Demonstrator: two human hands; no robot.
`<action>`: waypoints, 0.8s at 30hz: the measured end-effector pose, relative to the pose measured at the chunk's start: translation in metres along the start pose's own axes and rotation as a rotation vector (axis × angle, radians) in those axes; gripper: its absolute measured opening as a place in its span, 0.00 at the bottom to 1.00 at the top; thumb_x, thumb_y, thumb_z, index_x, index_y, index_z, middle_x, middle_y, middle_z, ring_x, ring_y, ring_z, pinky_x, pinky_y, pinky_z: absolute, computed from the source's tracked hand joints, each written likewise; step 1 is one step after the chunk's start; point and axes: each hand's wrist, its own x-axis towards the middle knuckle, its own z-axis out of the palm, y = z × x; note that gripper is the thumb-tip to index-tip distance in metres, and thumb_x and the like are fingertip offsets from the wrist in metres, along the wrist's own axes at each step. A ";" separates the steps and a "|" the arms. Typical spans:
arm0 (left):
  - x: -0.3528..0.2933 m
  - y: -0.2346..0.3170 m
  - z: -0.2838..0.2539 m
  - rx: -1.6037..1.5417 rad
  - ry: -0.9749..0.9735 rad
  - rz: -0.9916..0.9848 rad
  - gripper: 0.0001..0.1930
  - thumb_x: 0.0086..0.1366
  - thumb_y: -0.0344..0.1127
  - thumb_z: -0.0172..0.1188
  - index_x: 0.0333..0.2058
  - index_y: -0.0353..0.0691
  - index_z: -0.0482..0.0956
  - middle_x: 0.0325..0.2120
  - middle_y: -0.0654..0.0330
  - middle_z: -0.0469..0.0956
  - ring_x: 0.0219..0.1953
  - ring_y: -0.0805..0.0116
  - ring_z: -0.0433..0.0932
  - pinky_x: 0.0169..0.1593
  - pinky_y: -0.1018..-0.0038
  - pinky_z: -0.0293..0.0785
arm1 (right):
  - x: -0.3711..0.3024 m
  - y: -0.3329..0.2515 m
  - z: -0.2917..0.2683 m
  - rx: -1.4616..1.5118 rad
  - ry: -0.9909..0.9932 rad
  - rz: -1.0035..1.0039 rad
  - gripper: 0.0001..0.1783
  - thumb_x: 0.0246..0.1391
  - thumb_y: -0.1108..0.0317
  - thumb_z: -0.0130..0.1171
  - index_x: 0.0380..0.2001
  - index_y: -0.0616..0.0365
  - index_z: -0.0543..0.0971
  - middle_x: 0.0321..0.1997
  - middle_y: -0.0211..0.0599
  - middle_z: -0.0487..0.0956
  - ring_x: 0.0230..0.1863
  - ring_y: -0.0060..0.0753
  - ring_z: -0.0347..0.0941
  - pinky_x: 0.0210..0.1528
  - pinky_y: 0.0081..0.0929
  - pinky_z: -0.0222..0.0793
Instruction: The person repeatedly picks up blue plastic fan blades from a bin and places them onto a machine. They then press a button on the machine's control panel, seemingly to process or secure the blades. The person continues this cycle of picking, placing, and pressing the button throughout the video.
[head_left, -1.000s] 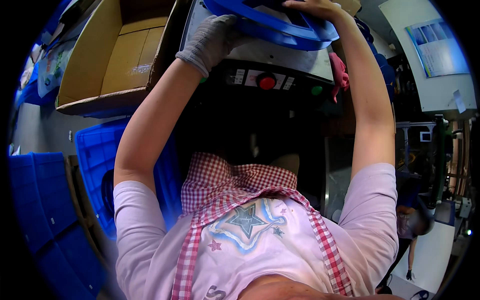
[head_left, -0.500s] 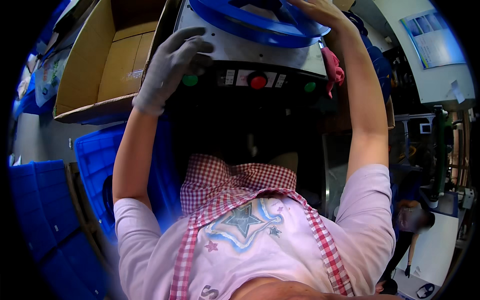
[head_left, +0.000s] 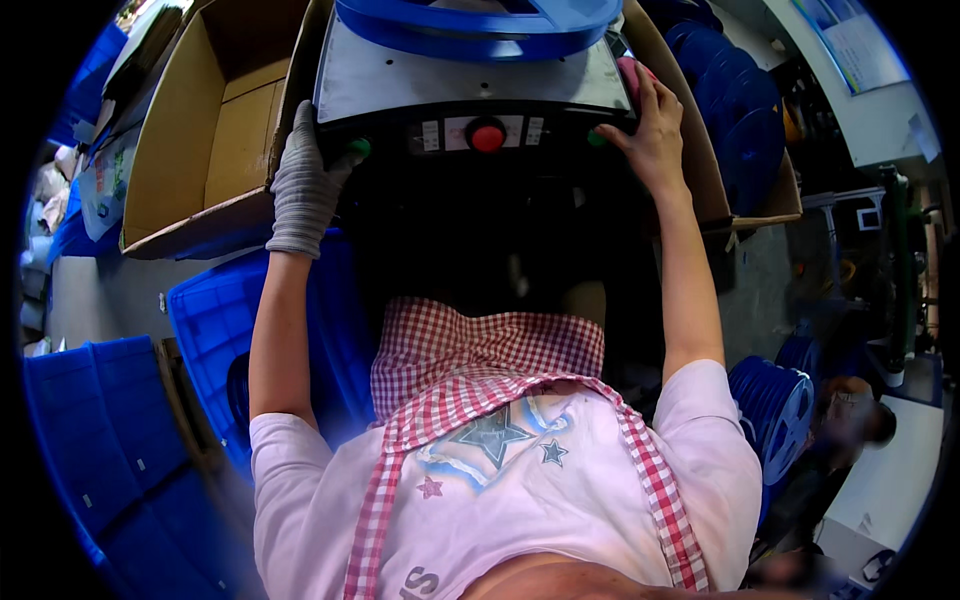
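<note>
My left hand (head_left: pixel 303 190), in a grey knit glove, lies along the left side of a machine's black front panel. Its fingers stretch upward, and the thumb reaches the left green button (head_left: pixel 360 148). Bare and with its fingers extended, my right hand (head_left: pixel 655 138) rests at the panel's right corner. That thumb touches the right green button (head_left: pixel 597 138), and the fingertips lie by a red cloth (head_left: pixel 629 76). Between the hands is a red button (head_left: pixel 488 138). A blue plastic reel (head_left: pixel 480 45) sits over the metal top plate (head_left: pixel 440 92), partly cut off by the view's upper edge.
A cardboard box (head_left: pixel 240 140) stands left of the machine. On the right, another cardboard box (head_left: pixel 705 165) holds several blue reels (head_left: pixel 745 130). Blue crates (head_left: pixel 105 430) stand at lower left. More blue reels (head_left: pixel 785 405) and a person (head_left: pixel 848 430) are at the far right.
My right hand has left the blue reel and come down to the right green button. My left hand has moved down and outward to the left green button. The view has shifted slightly.
</note>
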 end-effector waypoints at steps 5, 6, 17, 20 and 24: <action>-0.014 0.004 0.002 0.196 0.093 0.028 0.39 0.55 0.36 0.65 0.62 0.35 0.54 0.53 0.42 0.67 0.56 0.48 0.67 0.59 0.63 0.65 | -0.005 0.007 0.005 0.044 0.030 -0.033 0.49 0.37 0.51 0.71 0.63 0.37 0.60 0.56 0.44 0.64 0.57 0.48 0.61 0.56 0.41 0.65; -0.018 0.006 0.001 0.224 0.136 0.072 0.38 0.56 0.37 0.64 0.61 0.35 0.55 0.54 0.43 0.66 0.56 0.48 0.67 0.59 0.63 0.65 | -0.008 0.006 -0.001 0.083 0.063 -0.038 0.48 0.38 0.50 0.71 0.63 0.39 0.60 0.57 0.44 0.64 0.59 0.47 0.59 0.57 0.40 0.64; -0.064 0.073 -0.011 -0.031 0.120 0.252 0.24 0.57 0.30 0.61 0.54 0.41 0.69 0.51 0.50 0.70 0.52 0.54 0.72 0.56 0.66 0.69 | -0.080 0.085 -0.055 0.353 0.137 0.347 0.31 0.47 0.63 0.67 0.56 0.52 0.71 0.51 0.39 0.70 0.49 0.33 0.71 0.47 0.27 0.71; -0.069 0.081 -0.007 -0.078 0.093 0.281 0.24 0.56 0.28 0.61 0.53 0.42 0.71 0.51 0.52 0.71 0.52 0.56 0.72 0.56 0.67 0.69 | -0.090 0.125 -0.076 0.193 0.113 0.480 0.29 0.49 0.62 0.65 0.56 0.52 0.71 0.52 0.40 0.69 0.50 0.33 0.70 0.46 0.27 0.73; -0.080 0.089 -0.004 -0.148 0.049 0.259 0.23 0.55 0.28 0.62 0.52 0.41 0.72 0.51 0.50 0.70 0.52 0.54 0.71 0.56 0.66 0.69 | -0.100 0.164 -0.091 0.177 0.132 0.544 0.29 0.51 0.59 0.63 0.56 0.50 0.70 0.53 0.42 0.68 0.51 0.36 0.70 0.47 0.28 0.72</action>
